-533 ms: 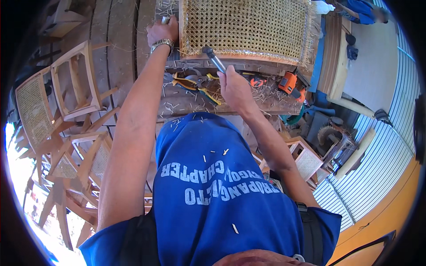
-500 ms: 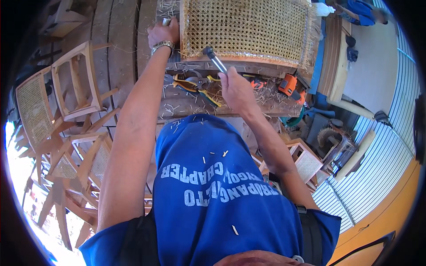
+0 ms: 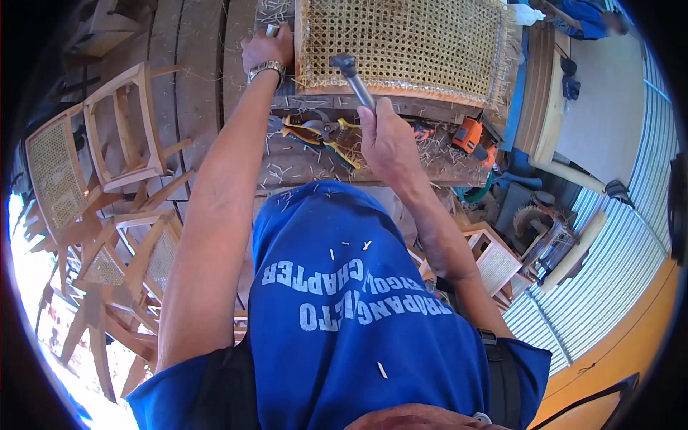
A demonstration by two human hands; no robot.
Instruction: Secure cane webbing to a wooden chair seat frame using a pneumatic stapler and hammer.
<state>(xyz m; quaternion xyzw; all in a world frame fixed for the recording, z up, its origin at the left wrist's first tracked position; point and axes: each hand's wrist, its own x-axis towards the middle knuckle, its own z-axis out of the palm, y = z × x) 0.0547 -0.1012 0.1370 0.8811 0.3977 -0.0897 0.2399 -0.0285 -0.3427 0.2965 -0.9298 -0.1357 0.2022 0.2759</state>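
My left hand (image 3: 265, 53), with a metal watch at the wrist, is closed at the left edge of a wooden frame with woven cane webbing (image 3: 401, 50). A pale round-ended tool handle (image 3: 271, 30) sticks out of that fist; the rest of the tool is hidden. In my right hand (image 3: 390, 147) is a hammer (image 3: 360, 89), gripped by its metal shaft. Its dark head hangs over the near edge of the webbing, and from this view I cannot tell whether they touch. Loose strands of cane fringe the frame's right side.
On the bench, near the frame, lie yellow-handled pliers (image 3: 322, 132) and an orange-and-black power tool (image 3: 469, 136) among scattered cane bits. Wooden chair frames (image 3: 129, 129) stand at left. A circular saw blade (image 3: 529, 221) sits at right. Another person (image 3: 584, 20) is at the far right.
The hammer head has shifted slightly farther away and to the right, with my right hand turning a little. My left hand keeps its place at the frame's edge.
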